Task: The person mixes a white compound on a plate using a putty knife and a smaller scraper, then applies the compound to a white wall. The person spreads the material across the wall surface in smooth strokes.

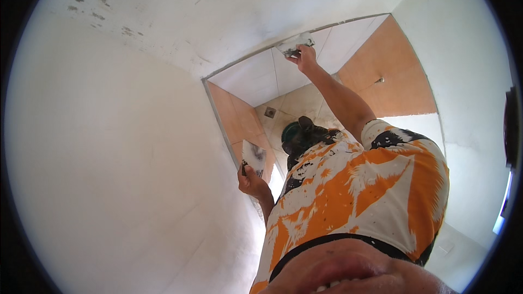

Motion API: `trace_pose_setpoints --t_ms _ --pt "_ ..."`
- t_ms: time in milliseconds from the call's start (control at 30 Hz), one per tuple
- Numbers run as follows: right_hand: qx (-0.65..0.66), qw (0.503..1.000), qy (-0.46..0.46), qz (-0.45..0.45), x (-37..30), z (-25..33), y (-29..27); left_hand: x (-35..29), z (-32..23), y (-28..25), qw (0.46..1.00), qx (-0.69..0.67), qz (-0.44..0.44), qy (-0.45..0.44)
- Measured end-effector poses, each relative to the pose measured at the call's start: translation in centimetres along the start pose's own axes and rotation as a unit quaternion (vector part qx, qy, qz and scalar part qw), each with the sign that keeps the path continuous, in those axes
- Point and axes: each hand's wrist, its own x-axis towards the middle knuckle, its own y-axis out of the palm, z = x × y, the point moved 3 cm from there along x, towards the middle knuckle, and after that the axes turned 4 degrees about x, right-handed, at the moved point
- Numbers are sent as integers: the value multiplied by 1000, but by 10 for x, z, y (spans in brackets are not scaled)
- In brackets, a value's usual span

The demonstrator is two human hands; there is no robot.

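My left hand (254, 183) is closed around the handle of a putty knife (254, 154), whose pale blade is smeared with grey. It is held in front of the orange-brown tiles, near the left edge of a tiled opening. My right arm stretches far forward. At its end my right hand (304, 59) grips a wide scraper (297, 42) with grey smears on its blade. That blade lies at the rough grey edge where the white wall (261, 8) meets white tiles (248, 80); whether it touches the surface I cannot tell.
Orange-brown tiles (381, 57) line the right side, with a small metal fitting (379, 80) sticking out. A square drain (270, 112) sits in the beige tiled floor. Near my feet is a dark thing with a green rim (291, 130). A plain white wall (109, 158) rises at left.
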Motion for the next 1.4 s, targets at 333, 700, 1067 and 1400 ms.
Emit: trace_pose_setpoints --t_ms 333,700,1067,1400 --pt "27 999 38 18 43 5 -1 7 -6 5 999 -28 8 24" --pt "-76 985 -135 70 -62 149 175 20 11 39 998 -44 34 -1" --pt "-145 977 -108 113 -149 359 408 33 -6 50 984 -174 18 20" --pt "7 957 -74 280 -137 250 217 32 -18 34 990 -121 -66 -7"
